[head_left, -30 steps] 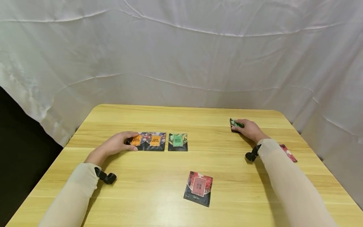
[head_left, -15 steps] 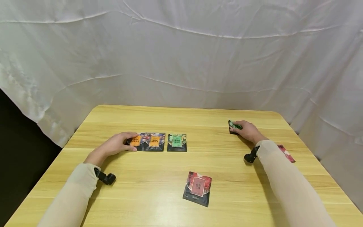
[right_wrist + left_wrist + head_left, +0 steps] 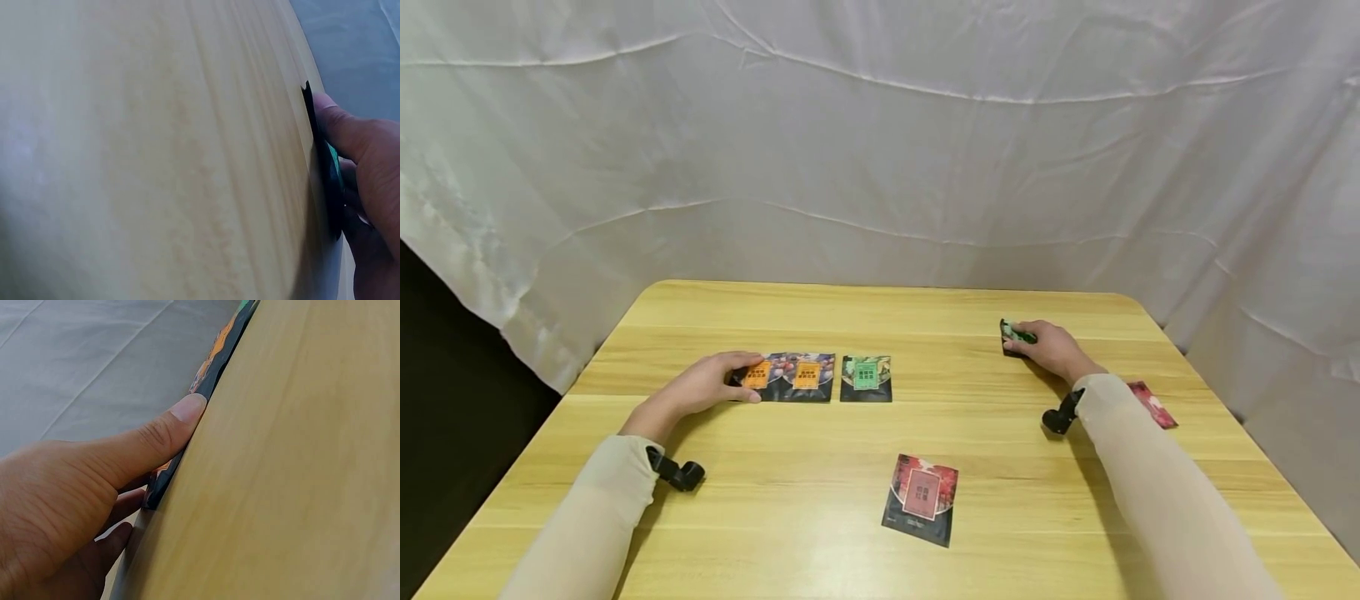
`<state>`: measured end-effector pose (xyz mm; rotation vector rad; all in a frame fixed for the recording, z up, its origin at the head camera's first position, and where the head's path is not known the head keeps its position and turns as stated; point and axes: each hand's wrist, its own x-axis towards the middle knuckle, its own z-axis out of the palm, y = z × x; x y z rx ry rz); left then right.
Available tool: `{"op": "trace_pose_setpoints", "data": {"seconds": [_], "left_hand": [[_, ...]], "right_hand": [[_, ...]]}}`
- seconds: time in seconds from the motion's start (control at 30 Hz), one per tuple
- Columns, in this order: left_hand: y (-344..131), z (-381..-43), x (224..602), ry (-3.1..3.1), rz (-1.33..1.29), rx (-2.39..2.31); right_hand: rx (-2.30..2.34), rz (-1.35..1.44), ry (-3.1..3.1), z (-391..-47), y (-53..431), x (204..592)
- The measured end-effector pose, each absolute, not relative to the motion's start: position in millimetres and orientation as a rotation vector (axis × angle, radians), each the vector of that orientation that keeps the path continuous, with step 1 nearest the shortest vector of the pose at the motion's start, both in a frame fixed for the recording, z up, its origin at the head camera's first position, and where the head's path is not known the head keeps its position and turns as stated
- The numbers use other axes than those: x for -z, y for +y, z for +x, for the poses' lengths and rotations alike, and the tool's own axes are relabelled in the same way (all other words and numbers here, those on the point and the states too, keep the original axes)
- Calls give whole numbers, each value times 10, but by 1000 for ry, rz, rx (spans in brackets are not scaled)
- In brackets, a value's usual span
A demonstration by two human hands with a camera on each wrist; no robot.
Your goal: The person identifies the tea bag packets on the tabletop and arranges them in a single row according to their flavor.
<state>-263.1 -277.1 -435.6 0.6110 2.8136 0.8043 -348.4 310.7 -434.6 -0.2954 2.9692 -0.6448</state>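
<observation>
In the head view, my left hand [image 3: 703, 383] rests at the left end of a row of flat sachets. Its thumb and fingers span the outer orange-labelled sachet [image 3: 757, 375], with the thumb on the near edge, as the left wrist view also shows. Right beside this lies a second orange-labelled sachet [image 3: 807, 375], then a green-labelled sachet [image 3: 867, 377] after a small gap. At the far right, my right hand [image 3: 1051, 346] pinches another green sachet [image 3: 1011, 335] between thumb and fingers; its dark edge stands tilted in the right wrist view.
A red-labelled sachet [image 3: 921, 500] lies slightly turned near the front middle of the wooden table [image 3: 775, 483]. Partly behind the right sleeve lies another red sachet [image 3: 1152, 404]. A pale cloth [image 3: 880, 150] hangs behind the far table edge.
The whole head view has shifted slightly. Both hands keep practically the same places and the same hold on their sachets.
</observation>
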Motion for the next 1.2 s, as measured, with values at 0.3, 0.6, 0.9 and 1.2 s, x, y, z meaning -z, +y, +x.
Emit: {"op": "trace_pose_setpoints", "data": {"seconds": [0.3,0.6,0.9,1.2], "left_hand": [[-2773,-2649,4363,2809,617,-823],[-2798,-2652,4365,2816,633,-818],[-2803,-2639,4373,2821,631,-808],[-2804,-2643,4360,2816,617,-812]], "right_hand": [[609,-298,2987,-3413,3051,4280],[605,-308,2986,-3361,2936,4257],[591,-321,2986,-3299,2798,4261],[586,-335,2985,-3227,2624,4233]]}}
